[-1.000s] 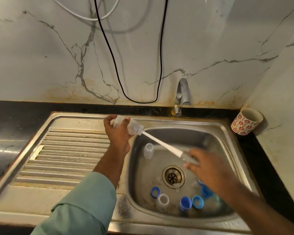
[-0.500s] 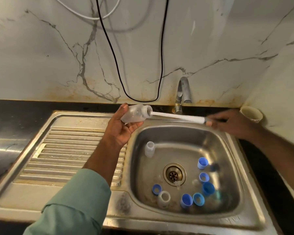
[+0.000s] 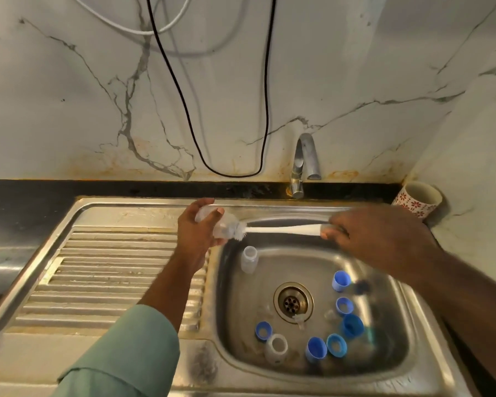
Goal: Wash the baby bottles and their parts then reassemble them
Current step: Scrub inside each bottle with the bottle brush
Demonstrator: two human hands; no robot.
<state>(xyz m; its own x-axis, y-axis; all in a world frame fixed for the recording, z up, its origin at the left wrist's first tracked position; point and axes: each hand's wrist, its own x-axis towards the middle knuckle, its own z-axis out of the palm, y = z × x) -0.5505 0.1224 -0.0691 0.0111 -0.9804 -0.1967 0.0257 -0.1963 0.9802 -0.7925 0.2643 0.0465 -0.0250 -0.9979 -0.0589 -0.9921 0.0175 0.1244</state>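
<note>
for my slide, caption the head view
Left hand holds clear bottle; right hand holds brush at its mouth.

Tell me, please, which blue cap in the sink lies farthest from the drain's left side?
The blue cap right of the drain, darkest and largest, sits farthest right.

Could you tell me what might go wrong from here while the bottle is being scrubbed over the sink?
1. The left hand holds the clear bottle over the sink's edge; if wet, it might slip and drop.
2. The brush bristles sit at the bottle's mouth, so a hard stroke by the right hand could flick water out.
3. A small clear part lies at the drain and could be lost or missed.
</note>
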